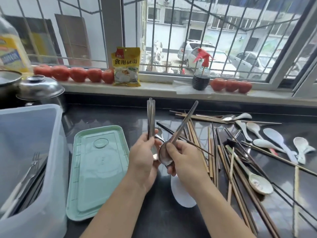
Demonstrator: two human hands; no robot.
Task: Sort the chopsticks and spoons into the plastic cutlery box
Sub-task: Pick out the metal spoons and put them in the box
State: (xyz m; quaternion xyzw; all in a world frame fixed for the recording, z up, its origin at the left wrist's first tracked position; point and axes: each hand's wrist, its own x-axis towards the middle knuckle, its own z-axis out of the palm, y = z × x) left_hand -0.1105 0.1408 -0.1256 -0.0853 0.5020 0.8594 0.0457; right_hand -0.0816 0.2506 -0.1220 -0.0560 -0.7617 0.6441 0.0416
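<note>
Right hand (pixel 184 162) grip pinches long-handled steel spoon (pixel 173 143) at bowl neck, handle slanting up-left. Left hand (pixel 145 152) grip clasps upright bundle of steel spoons (pixel 151 117) just left of it. Steel: stiff, light, slick; best held at neck. Loose wooden chopsticks (pixel 211 152) right of spoon on dark desk (pixel 154 220); translucent plastic cutlery box (pixel 30 169) far left.

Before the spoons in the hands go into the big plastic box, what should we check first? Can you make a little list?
1. Left hand grips its metal spoons: ok.
2. Right hand grips a single metal spoon: ok.
3. Plastic cutlery box is open: ok.
4. Green lid lies flat beside the box, clear of its opening: ok.
5. Spoon compartment has room: cannot tell.
6. Pile of chopsticks still unsorted: not ok.
</note>
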